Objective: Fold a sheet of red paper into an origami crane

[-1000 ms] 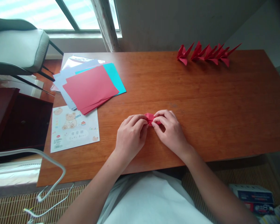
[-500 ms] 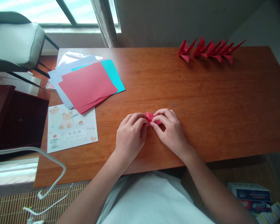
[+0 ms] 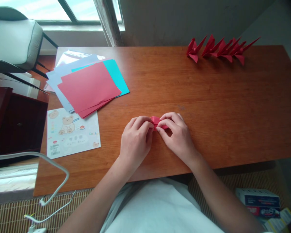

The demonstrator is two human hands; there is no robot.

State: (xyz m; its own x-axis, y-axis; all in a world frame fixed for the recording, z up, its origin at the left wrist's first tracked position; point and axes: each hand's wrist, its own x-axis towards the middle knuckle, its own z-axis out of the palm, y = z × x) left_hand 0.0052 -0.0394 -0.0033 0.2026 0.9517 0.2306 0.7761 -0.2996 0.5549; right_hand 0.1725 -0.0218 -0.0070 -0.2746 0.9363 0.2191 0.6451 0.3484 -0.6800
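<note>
Between my two hands, close to the table's front edge, is a small folded piece of red paper point(image 3: 155, 120). My left hand point(image 3: 136, 137) pinches its left end with thumb and fingertips. On the other side, the thumb and index finger of my right hand point(image 3: 176, 133) close on its right part. My fingers cover much of the paper, so its full folded shape is hidden. Several red origami cranes point(image 3: 218, 51) stand in a row at the table's far right edge.
Left on the wooden table point(image 3: 228, 106) lies a fanned stack of red paper sheets point(image 3: 89, 87) over blue and pale ones. A bear-printed sheet point(image 3: 74, 132) lies nearer. A white curved tube point(image 3: 60, 168) crosses the left corner. Boxes point(image 3: 258, 202) sit below right.
Both hands keep the same grip on the red paper, with barely any motion. The view has shifted slightly, so the surroundings appear a little displaced.
</note>
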